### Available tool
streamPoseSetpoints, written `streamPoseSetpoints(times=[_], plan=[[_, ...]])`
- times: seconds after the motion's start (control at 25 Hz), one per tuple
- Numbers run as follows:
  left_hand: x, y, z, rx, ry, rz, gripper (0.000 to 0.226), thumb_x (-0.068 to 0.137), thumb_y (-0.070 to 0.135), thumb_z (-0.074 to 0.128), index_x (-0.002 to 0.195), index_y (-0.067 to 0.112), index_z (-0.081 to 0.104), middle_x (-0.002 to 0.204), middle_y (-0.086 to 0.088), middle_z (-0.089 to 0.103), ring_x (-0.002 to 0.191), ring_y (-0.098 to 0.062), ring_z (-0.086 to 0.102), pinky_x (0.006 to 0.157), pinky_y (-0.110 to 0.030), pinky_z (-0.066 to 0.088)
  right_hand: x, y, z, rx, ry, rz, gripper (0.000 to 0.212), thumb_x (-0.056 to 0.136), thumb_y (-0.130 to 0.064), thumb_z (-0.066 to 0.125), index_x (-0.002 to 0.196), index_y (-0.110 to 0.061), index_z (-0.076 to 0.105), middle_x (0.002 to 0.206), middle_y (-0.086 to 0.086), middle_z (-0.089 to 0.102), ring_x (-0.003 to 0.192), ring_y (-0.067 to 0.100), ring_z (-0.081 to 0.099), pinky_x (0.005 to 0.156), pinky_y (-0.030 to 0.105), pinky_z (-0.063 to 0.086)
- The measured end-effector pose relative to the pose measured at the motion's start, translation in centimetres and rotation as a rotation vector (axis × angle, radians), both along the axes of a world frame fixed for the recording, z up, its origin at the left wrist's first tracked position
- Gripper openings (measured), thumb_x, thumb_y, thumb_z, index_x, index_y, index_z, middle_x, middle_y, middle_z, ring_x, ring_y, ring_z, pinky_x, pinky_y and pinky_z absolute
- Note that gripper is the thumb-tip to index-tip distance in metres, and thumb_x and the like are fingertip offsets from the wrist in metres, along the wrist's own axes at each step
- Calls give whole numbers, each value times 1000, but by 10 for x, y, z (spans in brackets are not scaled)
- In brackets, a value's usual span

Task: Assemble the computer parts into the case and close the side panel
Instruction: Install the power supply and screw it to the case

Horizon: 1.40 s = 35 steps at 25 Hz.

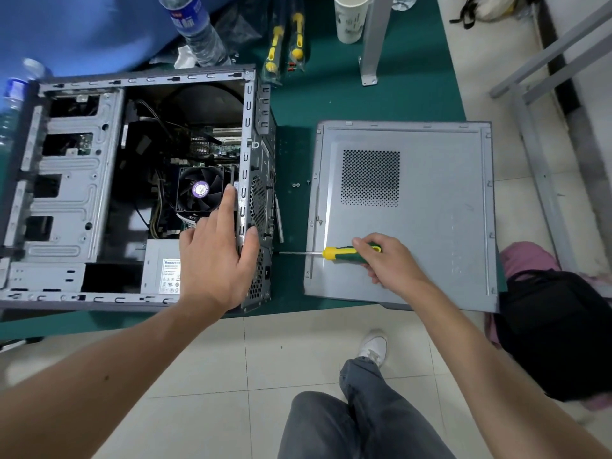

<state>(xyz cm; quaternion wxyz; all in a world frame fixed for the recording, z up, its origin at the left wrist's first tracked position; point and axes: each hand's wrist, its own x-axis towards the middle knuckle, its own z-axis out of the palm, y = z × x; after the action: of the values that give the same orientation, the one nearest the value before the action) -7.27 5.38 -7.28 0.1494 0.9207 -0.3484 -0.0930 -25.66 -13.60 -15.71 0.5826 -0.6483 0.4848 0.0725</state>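
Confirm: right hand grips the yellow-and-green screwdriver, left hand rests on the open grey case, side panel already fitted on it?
Not quite. The head view shows the grey metal side panel lying flat on the green mat beside the case, not fitted. The rest holds: right hand, screwdriver, left hand.

Both forearms bare to the frame edge, no sleeves, watch, rings or gloves on the left hand [217, 260] or the right hand [390, 263]. Small dark mole on the left forearm [106, 378]. Lower body: grey-blue denim jeans [361, 422], creased at the knee, and a white low-top sneaker [374, 347] with white laces; only one shoe in view.
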Motion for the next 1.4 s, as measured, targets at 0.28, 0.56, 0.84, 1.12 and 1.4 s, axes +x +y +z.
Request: streamPoseSetpoints(times=[0.28, 0.56, 0.84, 1.12, 1.4], plan=[[1, 1, -2, 14, -3, -2, 65, 97, 45, 30, 155, 17, 18, 95, 9, 44, 90, -12, 39, 100, -45, 31, -3, 1, -9, 36, 0, -60, 20, 85, -43, 68, 85, -23, 67, 64, -1, 64, 50, 12, 55, 52, 27, 42], [1, 0, -1, 9, 4, 2, 64, 98, 44, 31, 155, 18, 18, 94, 8, 47, 90, -11, 39, 100, -45, 31, -3, -1, -9, 14, -139, -30, 13, 87, -26, 70, 97, -29, 62, 78, -6, 60, 50, 3, 53, 52, 18, 42], [1, 1, -3, 17, -2, 0, 64, 98, 45, 30, 154, 18, 17, 94, 8, 48, 90, -11, 39, 99, -45, 31, 0, -3, -7, 100, -10, -60, 26, 84, -45, 67, 83, -19, 70, 63, 0, 65, 48, 10, 47, 46, 23, 37], [2, 1, -4, 14, -9, 5, 64, 97, 45, 30, 154, 18, 17, 95, 10, 46, 89, -8, 35, 99, -43, 30, -6, 3, -12, 108, -105, -106, 13, 83, -33, 74, 89, -22, 69, 63, -3, 61, 46, 8, 48, 45, 20, 39], [2, 2, -5, 12, -12, 8, 64, 97, 45, 31, 154, 19, 17, 95, 10, 44, 90, -7, 33, 98, -42, 30, 1, -3, -4, 83, -72, -33, 21, 83, -45, 71, 91, -25, 68, 67, -8, 64, 50, 5, 52, 45, 18, 38]])
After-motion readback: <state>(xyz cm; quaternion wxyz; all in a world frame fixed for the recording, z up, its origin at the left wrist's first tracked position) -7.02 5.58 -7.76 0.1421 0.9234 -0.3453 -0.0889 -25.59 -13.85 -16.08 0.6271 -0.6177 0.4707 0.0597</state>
